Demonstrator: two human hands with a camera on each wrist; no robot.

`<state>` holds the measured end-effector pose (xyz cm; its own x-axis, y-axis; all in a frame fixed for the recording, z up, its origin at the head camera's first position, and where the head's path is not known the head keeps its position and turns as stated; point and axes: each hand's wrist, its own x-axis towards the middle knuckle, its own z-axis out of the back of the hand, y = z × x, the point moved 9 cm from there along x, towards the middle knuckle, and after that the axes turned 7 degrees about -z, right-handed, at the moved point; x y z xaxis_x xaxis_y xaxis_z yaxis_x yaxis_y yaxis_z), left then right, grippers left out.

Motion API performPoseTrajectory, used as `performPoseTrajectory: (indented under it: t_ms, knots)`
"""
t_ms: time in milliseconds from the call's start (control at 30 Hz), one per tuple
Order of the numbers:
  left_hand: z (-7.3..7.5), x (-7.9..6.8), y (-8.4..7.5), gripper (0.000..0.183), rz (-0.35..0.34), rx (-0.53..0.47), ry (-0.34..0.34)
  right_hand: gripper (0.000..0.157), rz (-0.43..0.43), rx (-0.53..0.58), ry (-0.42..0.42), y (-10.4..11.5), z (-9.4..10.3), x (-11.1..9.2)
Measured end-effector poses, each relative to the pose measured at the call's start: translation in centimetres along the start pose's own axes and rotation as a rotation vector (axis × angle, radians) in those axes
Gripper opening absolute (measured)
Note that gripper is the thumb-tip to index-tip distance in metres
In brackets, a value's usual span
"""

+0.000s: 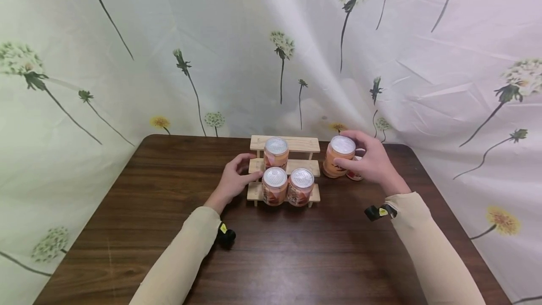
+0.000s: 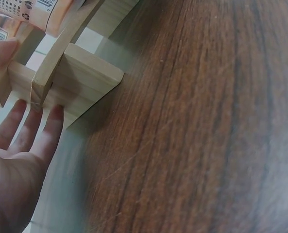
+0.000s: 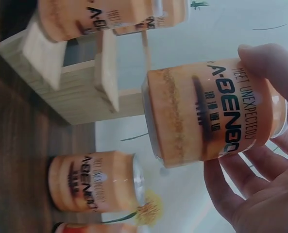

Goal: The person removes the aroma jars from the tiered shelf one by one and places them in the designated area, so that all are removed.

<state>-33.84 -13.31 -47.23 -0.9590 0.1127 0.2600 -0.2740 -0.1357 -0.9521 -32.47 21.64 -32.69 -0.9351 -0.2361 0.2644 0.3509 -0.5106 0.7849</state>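
Observation:
My left hand [image 1: 230,180] holds the left side of a small three-step wooden stand [image 1: 305,143], with its fingertips against the side panel in the left wrist view. Two orange cans with silver lids, a left one [image 1: 274,188] and a right one [image 1: 301,189], stand on the bottom step. Another orange can [image 1: 276,154] is on the middle step. Right of the stand, my right hand [image 1: 371,158] grips an orange can [image 3: 202,111] between thumb and fingers, raised above the table. Below it, a similar can [image 3: 95,182] stands upright on the tabletop.
Beside the standing can is a red-marked can [image 1: 354,176], partly hidden by my right hand. The dark wood table [image 1: 271,258] ends at the back against a white curtain [image 1: 237,60] printed with dandelions.

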Motion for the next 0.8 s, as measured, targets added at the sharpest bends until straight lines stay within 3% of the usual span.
performPoseTrajectory:
  t_ms: [233, 467, 633, 800]
  knots:
    - [0.0, 0.1, 0.2, 0.053, -0.003, -0.004, 0.004, 0.066, -0.011, -0.02, -0.029, -2.2, -0.1, -2.4]
    - [0.0, 0.0, 0.1, 0.052, 0.004, 0.005, 0.005, 0.069, -0.041, 0.013, 0.024, -4.5, -1.4, -4.2]
    - [0.0, 0.0, 0.0, 0.053, 0.001, 0.009, 0.008, 0.069, -0.086, -0.117, 0.023, -6.1, -2.5, -4.7]
    - [0.0, 0.1, 0.2, 0.054, 0.004, 0.0, 0.01, 0.067, -0.079, -0.206, 0.004, -7.0, -3.2, -4.8]
